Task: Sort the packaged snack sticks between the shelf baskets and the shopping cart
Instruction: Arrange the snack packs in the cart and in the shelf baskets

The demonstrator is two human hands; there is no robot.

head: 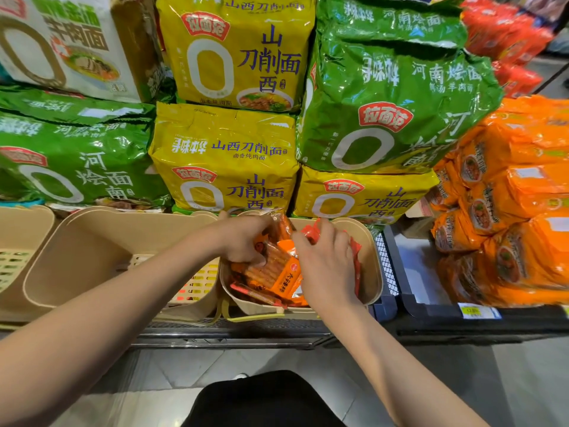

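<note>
Right hand pinches red snack pack; left hand seemingly grips snack sticks in basket.

A single wide-angle camera sits on my head, facing forward and down. It looks from close range over my two forearms onto the beige shelf baskets at mid-frame, with stacked noodle packs filling the upper field and the floor at the bottom edge. Straight lines bow near the borders.
</note>
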